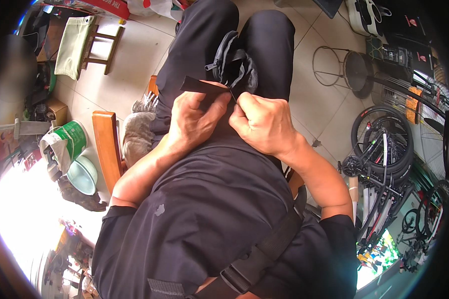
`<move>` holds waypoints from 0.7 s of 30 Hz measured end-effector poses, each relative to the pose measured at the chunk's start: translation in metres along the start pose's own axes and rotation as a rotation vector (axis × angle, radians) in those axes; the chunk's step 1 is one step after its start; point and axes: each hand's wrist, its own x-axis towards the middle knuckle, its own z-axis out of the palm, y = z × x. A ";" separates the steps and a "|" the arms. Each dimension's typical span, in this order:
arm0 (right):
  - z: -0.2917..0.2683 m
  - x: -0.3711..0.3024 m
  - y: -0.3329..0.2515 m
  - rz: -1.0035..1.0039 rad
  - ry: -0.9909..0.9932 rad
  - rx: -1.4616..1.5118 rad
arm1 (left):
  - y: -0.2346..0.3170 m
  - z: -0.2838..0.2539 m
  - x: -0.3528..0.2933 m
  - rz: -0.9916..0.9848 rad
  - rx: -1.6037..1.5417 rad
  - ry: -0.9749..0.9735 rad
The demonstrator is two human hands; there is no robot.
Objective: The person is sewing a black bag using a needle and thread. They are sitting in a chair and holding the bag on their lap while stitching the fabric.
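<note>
In my lap, between the thighs, lies a small black zippered pouch with its zip pull hanging at the left side. A flat black fabric strip sticks out above my left hand, whose thumb and fingers are closed on it. Close beside it, my right hand is curled in a tight pinch. A thin dark line runs from the strip's end toward its fingertips. What that pinch holds is too small to make out.
I sit on a chair with a wooden armrest, a grey cloth beside it. Leftward stand a green bucket, a pale basin and a folding stool. To the right are a round stool and bicycle parts.
</note>
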 end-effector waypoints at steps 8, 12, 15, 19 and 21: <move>-0.006 0.007 0.007 -0.048 -0.088 -0.147 | -0.004 0.003 0.006 0.154 0.062 -0.035; -0.002 0.004 0.011 -0.045 -0.056 -0.098 | -0.004 0.002 0.008 0.160 0.064 -0.066; -0.002 0.005 0.012 -0.061 -0.052 -0.115 | -0.001 0.001 0.009 0.168 0.052 -0.077; -0.007 0.011 0.011 -0.082 -0.042 -0.108 | 0.004 -0.004 0.011 0.306 0.191 -0.156; -0.013 0.014 0.011 -0.085 -0.038 -0.081 | -0.003 0.000 0.012 0.251 0.042 -0.115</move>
